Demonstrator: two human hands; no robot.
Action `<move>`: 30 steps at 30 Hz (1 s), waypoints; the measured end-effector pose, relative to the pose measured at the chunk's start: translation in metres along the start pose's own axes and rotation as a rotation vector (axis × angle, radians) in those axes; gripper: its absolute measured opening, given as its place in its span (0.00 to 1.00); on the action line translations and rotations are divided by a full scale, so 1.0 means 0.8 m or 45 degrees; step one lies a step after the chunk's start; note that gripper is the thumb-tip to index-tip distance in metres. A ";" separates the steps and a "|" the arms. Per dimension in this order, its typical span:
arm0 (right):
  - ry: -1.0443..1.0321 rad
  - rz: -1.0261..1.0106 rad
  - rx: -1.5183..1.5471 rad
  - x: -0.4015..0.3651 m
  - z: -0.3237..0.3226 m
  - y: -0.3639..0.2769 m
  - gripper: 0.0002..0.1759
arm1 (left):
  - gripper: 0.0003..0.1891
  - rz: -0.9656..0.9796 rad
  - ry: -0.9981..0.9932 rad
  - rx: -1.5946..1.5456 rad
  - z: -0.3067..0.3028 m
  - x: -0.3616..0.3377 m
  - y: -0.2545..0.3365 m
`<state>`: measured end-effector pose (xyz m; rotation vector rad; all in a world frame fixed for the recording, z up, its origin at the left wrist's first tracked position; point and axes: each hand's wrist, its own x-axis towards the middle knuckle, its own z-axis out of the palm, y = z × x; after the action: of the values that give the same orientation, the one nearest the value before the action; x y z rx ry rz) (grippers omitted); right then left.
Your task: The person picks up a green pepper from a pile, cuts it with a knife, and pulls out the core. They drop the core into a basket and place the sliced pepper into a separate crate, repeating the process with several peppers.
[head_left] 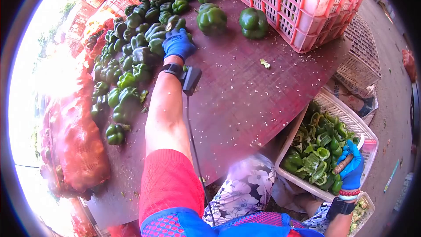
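My left hand (179, 44), in a blue glove, reaches across the table to the edge of a pile of green bell peppers (140, 55). Its fingers are curled against a green bell pepper (176, 23), partly hidden by the glove. Down at the right, my right hand (352, 166), also gloved in blue, is closed around the wooden handle of a knife (344, 165). A pale curved part by the fingers looks like its blade. That hand is over a white crate (294, 176) holding cut green pepper pieces (322, 151).
Two bell peppers, one (211, 19) beside another (253, 23), stand apart on the dark red table (237, 92). A pink plastic crate (302, 8) sits at the table's far right. A filled red mesh sack (79, 149) leans at the left. A cable (193, 136) runs along my left arm.
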<state>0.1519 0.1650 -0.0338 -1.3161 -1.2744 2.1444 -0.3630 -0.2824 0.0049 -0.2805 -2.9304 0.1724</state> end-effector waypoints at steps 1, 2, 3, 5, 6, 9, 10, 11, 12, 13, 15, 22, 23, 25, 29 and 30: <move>-0.001 0.012 -0.001 0.001 0.004 0.002 0.17 | 0.34 -0.022 0.014 0.049 -0.010 -0.008 0.011; -0.001 0.026 -0.004 0.002 0.008 0.002 0.17 | 0.34 -0.045 0.026 0.098 -0.012 -0.012 0.018; -0.004 0.031 -0.011 0.000 0.012 0.003 0.17 | 0.34 -0.064 0.001 -0.004 -0.005 -0.010 0.013; -0.013 0.034 -0.010 -0.004 0.021 0.003 0.17 | 0.30 -0.077 0.091 -0.126 -0.001 -0.017 0.002; -0.013 0.034 -0.004 -0.004 0.021 0.005 0.18 | 0.28 -0.082 0.142 -0.182 0.000 -0.022 -0.009; -0.040 0.029 0.000 -0.009 0.019 0.008 0.19 | 0.25 -0.108 0.228 -0.735 0.025 -0.057 -0.052; -0.060 0.024 -0.005 -0.011 0.019 0.007 0.19 | 0.23 -0.134 0.253 -0.968 0.031 -0.073 -0.058; -0.078 0.019 -0.009 -0.016 0.018 0.005 0.19 | 0.21 -0.202 -0.008 -1.596 0.029 -0.093 -0.056; -0.088 0.034 -0.003 -0.023 0.016 0.003 0.18 | 0.20 -0.261 -0.309 -2.211 0.028 -0.115 -0.052; -0.092 0.050 0.005 -0.032 0.012 0.000 0.17 | 0.22 -0.288 -0.437 -2.330 -0.009 -0.149 -0.024; -0.220 0.048 0.035 -0.046 0.026 0.002 0.15 | 0.24 -0.205 -0.618 -2.423 -0.056 -0.196 0.023; -0.889 -0.106 -0.015 -0.105 0.076 -0.007 0.38 | 0.27 0.491 -1.471 -2.053 -0.177 -0.301 0.243; -0.905 -0.196 -0.020 -0.106 0.077 -0.010 0.40 | 0.28 0.614 -1.404 -1.995 -0.187 -0.321 0.274; -0.928 -0.378 -0.028 -0.110 0.077 -0.015 0.43 | 0.29 0.702 -1.334 -1.841 -0.215 -0.350 0.321; -0.858 -0.237 0.059 -0.114 0.042 -0.042 0.40 | 0.30 0.574 -1.227 -1.979 -0.209 -0.377 0.368; -0.817 -0.294 0.050 -0.114 0.038 -0.042 0.40 | 0.29 0.495 -1.379 -2.115 -0.201 -0.383 0.375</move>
<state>0.1687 0.1082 0.0493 -0.4253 -1.4985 2.4844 0.0175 -0.0351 0.0665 -1.1817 -2.7851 -2.8075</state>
